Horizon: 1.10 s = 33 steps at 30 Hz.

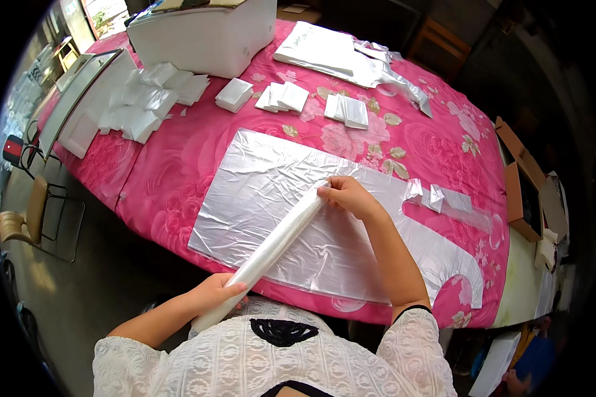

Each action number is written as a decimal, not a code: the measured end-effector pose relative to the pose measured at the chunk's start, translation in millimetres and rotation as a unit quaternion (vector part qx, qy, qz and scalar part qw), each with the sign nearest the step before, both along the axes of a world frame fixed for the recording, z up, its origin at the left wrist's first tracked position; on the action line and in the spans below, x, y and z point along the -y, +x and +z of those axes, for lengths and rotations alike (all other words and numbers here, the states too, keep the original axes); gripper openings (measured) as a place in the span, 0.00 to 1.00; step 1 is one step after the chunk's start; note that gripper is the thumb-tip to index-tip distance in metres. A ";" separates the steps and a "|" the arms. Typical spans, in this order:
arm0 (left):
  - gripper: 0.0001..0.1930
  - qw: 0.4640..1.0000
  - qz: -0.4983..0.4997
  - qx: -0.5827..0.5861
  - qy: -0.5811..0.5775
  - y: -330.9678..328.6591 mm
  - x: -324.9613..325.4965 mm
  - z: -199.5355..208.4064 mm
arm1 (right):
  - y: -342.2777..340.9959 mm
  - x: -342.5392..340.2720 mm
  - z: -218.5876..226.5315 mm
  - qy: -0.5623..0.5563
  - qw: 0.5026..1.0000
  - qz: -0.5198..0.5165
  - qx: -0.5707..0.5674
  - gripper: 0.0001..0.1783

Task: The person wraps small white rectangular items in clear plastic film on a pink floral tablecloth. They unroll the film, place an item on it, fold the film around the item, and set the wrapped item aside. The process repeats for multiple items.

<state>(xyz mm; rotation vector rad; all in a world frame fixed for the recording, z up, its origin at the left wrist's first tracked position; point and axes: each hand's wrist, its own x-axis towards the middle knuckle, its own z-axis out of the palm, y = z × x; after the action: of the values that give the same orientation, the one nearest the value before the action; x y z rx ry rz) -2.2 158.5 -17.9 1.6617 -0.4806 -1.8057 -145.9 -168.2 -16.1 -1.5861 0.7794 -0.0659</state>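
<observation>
A long, narrow folded plastic bag [279, 239], white and glossy, slants across the front of the table toward my body. My right hand [346, 196] pinches its far end, and my left hand [220, 291] grips it near the lower end, thumb on top. Beneath it a silvery-white plastic carrier bag [265, 172] lies spread out and wrinkled, its two handle loops pointing right. My right forearm crosses over that spread bag and hides part of it.
Small folded packets [281, 97] sit in stacks beyond the bag, with a larger heap of packets [146, 99] at the left. Flat bags [318, 49] are piled at the back. A white foam box [205, 40] and a cardboard box [523, 192] flank the pink flowered tablecloth [172, 178].
</observation>
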 end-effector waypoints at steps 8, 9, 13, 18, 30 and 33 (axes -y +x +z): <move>0.23 0.997 -0.068 -0.001 0.020 15.9 -16.5 3.5 | -27.2 57.9 -30.0 -0.111 0.985 -0.121 0.061 0.11; 0.24 0.996 -0.082 -0.016 0.023 23.2 -20.6 2.1 | -45.0 79.7 -35.8 -0.171 0.972 -0.151 0.059 0.11; 0.25 0.980 -0.174 -0.095 -0.012 67.7 -61.8 -8.6 | -100.8 124.2 -32.4 -0.184 0.938 -0.287 0.058 0.11; 0.27 0.932 -0.353 0.058 -0.052 83.7 -22.2 30.3 | -109.3 112.6 -23.7 -0.196 0.948 -0.247 0.050 0.10; 0.24 0.568 -0.241 0.538 -0.575 12.3 113.7 2.3 | -9.9 55.9 -19.1 -0.202 0.978 -0.051 0.026 0.12; 0.20 0.563 -0.302 0.447 -0.626 -8.6 101.7 -15.5 | -9.8 61.2 -25.3 -0.162 0.985 -0.040 0.034 0.10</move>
<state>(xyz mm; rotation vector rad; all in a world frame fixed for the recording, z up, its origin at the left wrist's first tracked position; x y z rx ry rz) -10.8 56.8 -33.4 1.0947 -2.3091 -0.2288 -155.7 -229.4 -41.3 -1.8479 0.8085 -0.3173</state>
